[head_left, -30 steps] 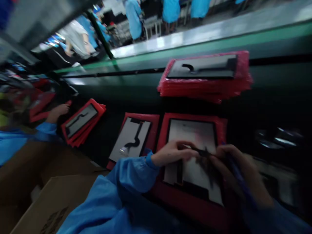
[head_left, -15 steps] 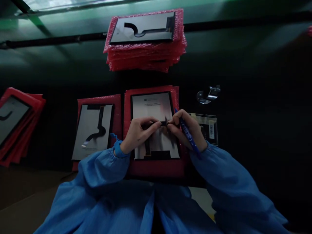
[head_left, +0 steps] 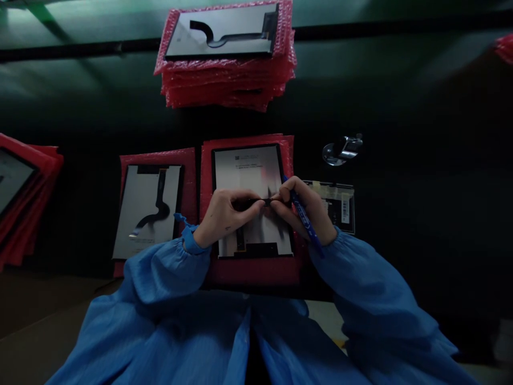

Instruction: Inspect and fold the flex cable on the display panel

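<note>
Dark bench [head_left: 420, 176] carries all items. Far side: stack of red bubble-wrap sheets [head_left: 228, 80] with a panel on top. Near centre: display panel [head_left: 250, 171] face down on a red bubble-wrap sheet [head_left: 248, 270]; second panel [head_left: 148, 208] just beside it, to the left. Left hand [head_left: 220, 216] and right hand [head_left: 308, 211] meet over the centre panel, each grip pinched together on the black flex cable [head_left: 258, 202]. Right hand also holds a blue pen [head_left: 304, 219] along its fingers. Small labelled part [head_left: 340, 200] right of the hands; metal fixture [head_left: 340, 149] behind it.
</note>
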`<state>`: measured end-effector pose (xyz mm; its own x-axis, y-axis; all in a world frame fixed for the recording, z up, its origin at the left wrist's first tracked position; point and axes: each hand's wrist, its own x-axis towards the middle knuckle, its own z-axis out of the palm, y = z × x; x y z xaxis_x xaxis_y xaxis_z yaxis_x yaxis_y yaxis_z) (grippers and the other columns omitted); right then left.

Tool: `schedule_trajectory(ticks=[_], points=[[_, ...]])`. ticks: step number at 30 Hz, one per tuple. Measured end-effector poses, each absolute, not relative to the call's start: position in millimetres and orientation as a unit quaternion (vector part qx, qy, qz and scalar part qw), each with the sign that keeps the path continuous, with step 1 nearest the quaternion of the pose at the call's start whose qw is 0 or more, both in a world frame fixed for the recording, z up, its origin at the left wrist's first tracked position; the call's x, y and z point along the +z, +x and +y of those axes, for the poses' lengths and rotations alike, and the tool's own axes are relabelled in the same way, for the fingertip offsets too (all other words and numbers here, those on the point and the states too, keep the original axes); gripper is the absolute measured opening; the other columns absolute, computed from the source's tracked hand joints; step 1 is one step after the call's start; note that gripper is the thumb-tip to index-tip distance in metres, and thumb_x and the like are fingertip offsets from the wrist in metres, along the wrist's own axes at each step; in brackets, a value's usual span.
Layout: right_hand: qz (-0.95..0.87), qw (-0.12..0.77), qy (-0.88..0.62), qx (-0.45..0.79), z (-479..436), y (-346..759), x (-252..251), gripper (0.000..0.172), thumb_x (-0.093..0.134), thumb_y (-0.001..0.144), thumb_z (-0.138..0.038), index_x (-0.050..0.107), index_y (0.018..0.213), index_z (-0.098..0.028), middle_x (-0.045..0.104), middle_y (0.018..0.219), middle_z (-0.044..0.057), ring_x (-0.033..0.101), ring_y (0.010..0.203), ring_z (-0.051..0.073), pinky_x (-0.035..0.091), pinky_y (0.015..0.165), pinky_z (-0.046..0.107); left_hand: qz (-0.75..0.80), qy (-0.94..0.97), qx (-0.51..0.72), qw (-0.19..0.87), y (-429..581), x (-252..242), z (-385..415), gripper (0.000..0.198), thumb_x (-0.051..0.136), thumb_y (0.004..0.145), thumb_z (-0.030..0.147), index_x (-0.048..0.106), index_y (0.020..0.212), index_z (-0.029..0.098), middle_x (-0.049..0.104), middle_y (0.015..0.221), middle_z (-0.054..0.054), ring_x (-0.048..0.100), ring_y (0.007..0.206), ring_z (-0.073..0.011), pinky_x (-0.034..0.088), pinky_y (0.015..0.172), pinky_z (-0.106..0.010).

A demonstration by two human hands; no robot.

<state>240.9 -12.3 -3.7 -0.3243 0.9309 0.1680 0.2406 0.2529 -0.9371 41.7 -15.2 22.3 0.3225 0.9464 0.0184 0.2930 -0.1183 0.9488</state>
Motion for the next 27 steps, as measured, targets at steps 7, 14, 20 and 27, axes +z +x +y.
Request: schedule_trajectory(ticks=[7, 14, 20, 27], points=[[-0.685, 0.377, -0.416, 0.464, -11, 242, -3, 0.032, 0.069, 0.088, -0.038, 0.041, 0.081, -0.025, 0.056, 0.071, -0.003, 0.051, 0.057, 0.012, 0.043, 0.056, 0.025, 0.463, 0.652, 0.329, 0.503, 42, 26, -15, 0.019, 0.065, 0.086, 0.029, 0.074, 0.082, 0.013, 0.068, 0.067, -0.001, 0.058, 0.054, -0.0094, 0.046, 0.052, -0.02], [-0.703, 0.324, -0.366, 0.517, -11, 247, -2, 0.024, 0.062, 0.085, -0.024, 0.038, 0.081, -0.024, 0.062, 0.072, -0.003, 0.054, 0.054, 0.011, 0.043, 0.054, 0.023, 0.418, 0.661, 0.29, 0.551, 38, 24, -15, 0.021, 0.063, 0.087, 0.028, 0.074, 0.084, 0.011, 0.067, 0.068, -0.002, 0.058, 0.058, -0.0096, 0.046, 0.055, -0.019], [-0.712, 0.343, -0.376, 0.485, -11, 238, 5, 0.023, 0.059, 0.083, -0.021, 0.038, 0.073, -0.023, 0.057, 0.065, -0.004, 0.053, 0.052, 0.01, 0.042, 0.05, 0.021, 0.405, 0.698, 0.256, 0.532, 37, 24, -16, 0.026, 0.06, 0.091, 0.033, 0.075, 0.088, 0.013, 0.068, 0.068, 0.0, 0.057, 0.061, -0.0106, 0.044, 0.058, -0.02], [-0.657, 0.582, -0.437, 0.195, -28, 252, 19, 0.008, 0.053, 0.1, -0.031, 0.055, 0.106, -0.026, 0.073, 0.103, 0.005, 0.073, 0.092, 0.022, 0.058, 0.078, 0.037, 0.635, 0.681, 0.284, 0.229, 0, 41, 4, 0.044, 0.045, 0.098, 0.049, 0.073, 0.089, 0.015, 0.069, 0.069, -0.003, 0.057, 0.06, -0.0154, 0.037, 0.059, -0.027]])
